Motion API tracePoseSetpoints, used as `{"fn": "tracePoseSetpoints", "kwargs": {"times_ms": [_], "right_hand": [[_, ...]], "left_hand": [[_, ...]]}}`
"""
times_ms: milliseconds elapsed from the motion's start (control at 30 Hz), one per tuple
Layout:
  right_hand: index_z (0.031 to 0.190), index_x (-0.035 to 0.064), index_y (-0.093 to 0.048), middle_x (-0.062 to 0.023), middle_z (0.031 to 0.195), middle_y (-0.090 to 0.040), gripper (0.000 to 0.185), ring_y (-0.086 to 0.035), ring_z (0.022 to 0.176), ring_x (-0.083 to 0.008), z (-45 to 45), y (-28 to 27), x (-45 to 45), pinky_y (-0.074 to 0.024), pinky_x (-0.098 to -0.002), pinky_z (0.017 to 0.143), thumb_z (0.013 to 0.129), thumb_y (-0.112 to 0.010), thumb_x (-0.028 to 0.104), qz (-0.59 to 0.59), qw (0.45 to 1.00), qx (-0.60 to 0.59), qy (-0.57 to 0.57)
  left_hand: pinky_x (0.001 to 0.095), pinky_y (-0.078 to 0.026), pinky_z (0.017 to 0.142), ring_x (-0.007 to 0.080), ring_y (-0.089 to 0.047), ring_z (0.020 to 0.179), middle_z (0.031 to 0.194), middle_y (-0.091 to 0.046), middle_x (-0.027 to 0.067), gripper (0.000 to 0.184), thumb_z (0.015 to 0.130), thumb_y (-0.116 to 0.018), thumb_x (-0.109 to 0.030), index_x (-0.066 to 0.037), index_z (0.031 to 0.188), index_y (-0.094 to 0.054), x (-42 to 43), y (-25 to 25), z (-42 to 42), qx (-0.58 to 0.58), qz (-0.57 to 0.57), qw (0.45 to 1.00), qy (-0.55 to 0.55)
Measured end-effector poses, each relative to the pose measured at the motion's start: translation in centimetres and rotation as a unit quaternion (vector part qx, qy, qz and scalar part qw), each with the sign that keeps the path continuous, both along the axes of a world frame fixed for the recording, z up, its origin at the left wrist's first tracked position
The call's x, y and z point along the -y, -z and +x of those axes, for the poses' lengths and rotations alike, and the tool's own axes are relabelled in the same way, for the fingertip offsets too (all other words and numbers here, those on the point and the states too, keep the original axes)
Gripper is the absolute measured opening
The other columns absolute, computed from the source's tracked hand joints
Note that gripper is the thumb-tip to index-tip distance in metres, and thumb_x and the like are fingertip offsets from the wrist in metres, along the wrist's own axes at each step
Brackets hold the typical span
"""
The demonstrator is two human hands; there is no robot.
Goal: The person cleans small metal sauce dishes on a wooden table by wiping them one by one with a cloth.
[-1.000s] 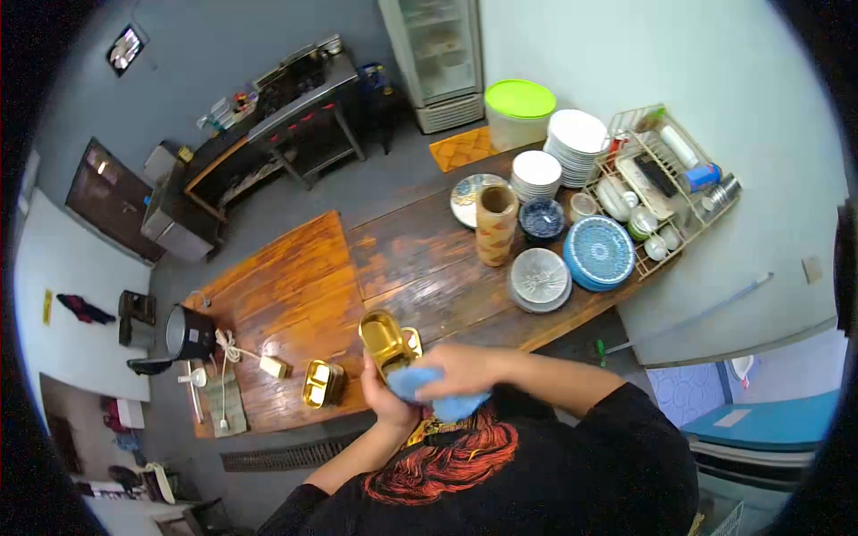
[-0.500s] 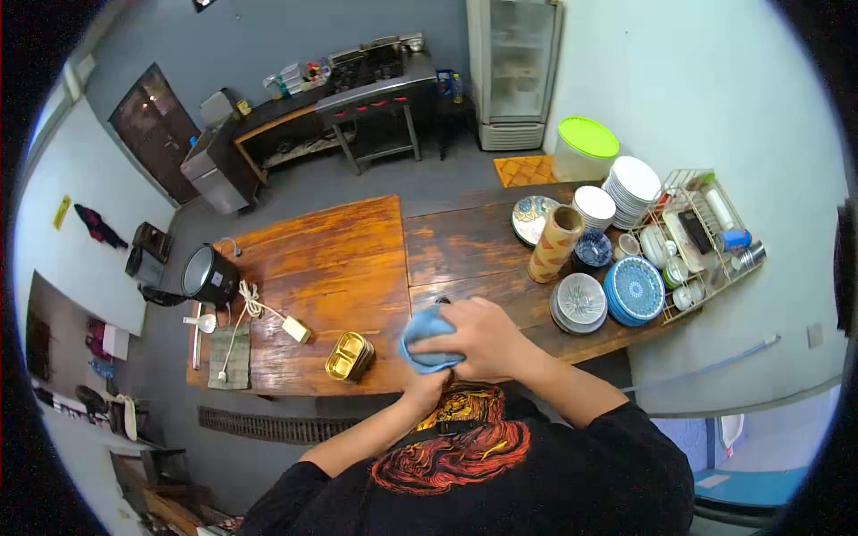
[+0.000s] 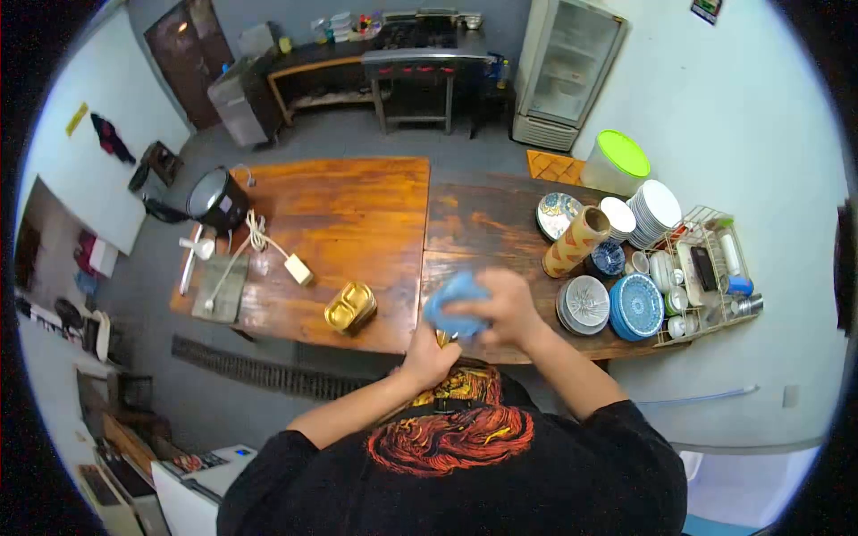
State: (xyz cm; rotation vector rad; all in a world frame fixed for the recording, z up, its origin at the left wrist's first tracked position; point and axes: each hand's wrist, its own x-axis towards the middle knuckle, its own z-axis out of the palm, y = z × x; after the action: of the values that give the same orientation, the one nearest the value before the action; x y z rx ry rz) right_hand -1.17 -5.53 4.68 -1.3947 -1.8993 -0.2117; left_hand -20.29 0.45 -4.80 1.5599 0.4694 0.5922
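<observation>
My left hand (image 3: pixel 431 355) is closed around a gold dish (image 3: pixel 444 339), of which only a small edge shows under the cloth. A light blue cloth (image 3: pixel 458 304) is bunched in my right hand (image 3: pixel 506 308), which is blurred and lies against the dish from above. To the left on the wooden table (image 3: pixel 357 214) sits a stack of gold divided dishes (image 3: pixel 350 308).
Right side of the table: a patterned cylinder (image 3: pixel 576 241), clear plates (image 3: pixel 585 305), blue plates (image 3: pixel 637 306), white plates (image 3: pixel 657 210), a dish rack (image 3: pixel 715 268) and a lidded bucket (image 3: pixel 617 163). Left side: a black pot (image 3: pixel 217 200), a power strip (image 3: pixel 298 269) and a green cloth (image 3: pixel 221 290).
The camera view has turned. The gold dish, plainly visible a second ago, is now mostly hidden by the blue cloth and my hands, and the cloth has shifted over it.
</observation>
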Motion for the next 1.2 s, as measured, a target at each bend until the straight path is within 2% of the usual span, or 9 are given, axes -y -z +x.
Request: {"fn": "tracePoseSetpoints", "kwargs": {"times_ms": [67,200,300,367,533,700,900,1033,1200], "right_hand": [[0.111,0.0240,-0.069,-0.0040,0.086,-0.059,0.046,-0.054,0.063,-0.0261,0.2,1.3,0.3,-0.0443,-0.0368,0.058,0.065,-0.068,0.022,-0.003,1.000,-0.023,-0.001],[0.113,0.0174,-0.068,-0.0077,0.094,-0.063,0.046,-0.056,0.066,-0.0292,0.1,2.3,0.2,-0.0453,-0.0371,0.059,0.067,-0.069,0.018,-0.060,0.978,-0.158,0.122],[0.115,0.0125,-0.067,-0.0102,0.099,-0.065,0.047,-0.057,0.069,-0.0313,-1.8,0.7,1.6,-0.0469,-0.0368,0.061,0.068,-0.068,0.014,-0.009,0.979,-0.176,0.101],[0.113,0.0074,-0.068,-0.0147,0.106,-0.066,0.046,-0.060,0.083,-0.0313,-1.9,0.1,2.6,-0.0486,-0.0373,0.075,0.068,-0.069,0.012,-0.012,0.977,-0.188,0.100],[0.112,0.0090,-0.069,-0.0135,0.105,-0.066,0.044,-0.060,0.084,-0.0300,-1.5,-1.2,3.0,-0.0484,-0.0374,0.075,0.068,-0.069,0.012,0.054,0.985,-0.160,0.022],[0.109,0.0164,-0.071,-0.0089,0.094,-0.067,0.045,-0.059,0.075,-0.0271,-2.0,-1.0,3.3,-0.0487,-0.0355,0.070,0.065,-0.068,0.013,0.012,0.999,0.000,-0.051],[0.110,0.0166,-0.070,-0.0091,0.097,-0.067,0.046,-0.061,0.078,-0.0283,-1.3,1.3,1.9,-0.0488,-0.0354,0.072,0.064,-0.066,0.010,-0.018,0.999,-0.033,-0.022],[0.111,0.0155,-0.070,-0.0092,0.101,-0.067,0.050,-0.061,0.080,-0.0291,0.1,1.8,-0.5,-0.0487,-0.0357,0.072,0.062,-0.067,0.010,-0.065,0.961,-0.256,0.085],[0.109,0.0157,-0.070,-0.0097,0.105,-0.066,0.048,-0.062,0.081,-0.0314,-1.6,0.9,-0.2,-0.0488,-0.0369,0.070,0.062,-0.066,0.009,-0.045,0.947,-0.309,0.073]], "left_hand": [[0.0385,-0.038,0.104,0.0343,-0.047,0.119,0.135,-0.046,0.0209,0.085,0.067,-0.053,-0.001,0.001,0.148,-0.028,1.0,-0.1,0.1,-0.011,-0.016,1.000,-0.013],[0.0391,-0.039,0.101,0.0356,-0.048,0.112,0.131,-0.046,0.0208,0.086,0.065,-0.053,-0.004,0.002,0.147,-0.028,1.2,-5.9,0.1,0.084,0.136,0.987,-0.004],[0.0393,-0.038,0.102,0.0360,-0.048,0.113,0.132,-0.046,0.0208,0.087,0.064,-0.054,-0.003,0.002,0.147,-0.029,1.0,-7.5,-0.3,0.113,0.154,0.981,0.020],[0.0394,-0.038,0.103,0.0364,-0.048,0.114,0.133,-0.045,0.0209,0.087,0.063,-0.054,-0.003,0.002,0.147,-0.029,1.2,-7.7,-0.4,0.139,0.167,0.975,0.055],[0.0382,-0.038,0.102,0.0354,-0.048,0.113,0.134,-0.044,0.0203,0.089,0.065,-0.055,-0.003,0.002,0.149,-0.026,1.4,-6.4,0.2,0.174,0.206,0.961,0.062],[0.0379,-0.037,0.105,0.0361,-0.048,0.117,0.135,-0.042,0.0213,0.090,0.066,-0.055,-0.003,0.002,0.150,-0.024,1.6,-4.9,1.7,0.159,0.132,0.978,0.002],[0.0381,-0.035,0.108,0.0363,-0.046,0.123,0.138,-0.041,0.0214,0.090,0.067,-0.054,-0.002,0.002,0.151,-0.022,1.6,-4.9,1.8,0.140,0.033,0.989,-0.031],[0.0380,-0.035,0.110,0.0350,-0.042,0.130,0.144,-0.038,0.0223,0.090,0.067,-0.053,-0.001,0.002,0.151,-0.022,1.5,-6.9,0.7,0.006,0.053,0.999,0.007],[0.0362,-0.041,0.101,0.0324,-0.049,0.118,0.136,-0.044,0.0209,0.088,0.067,-0.053,-0.002,0.000,0.151,-0.024,1.6,-5.2,0.9,0.095,0.110,0.989,-0.034]]}}
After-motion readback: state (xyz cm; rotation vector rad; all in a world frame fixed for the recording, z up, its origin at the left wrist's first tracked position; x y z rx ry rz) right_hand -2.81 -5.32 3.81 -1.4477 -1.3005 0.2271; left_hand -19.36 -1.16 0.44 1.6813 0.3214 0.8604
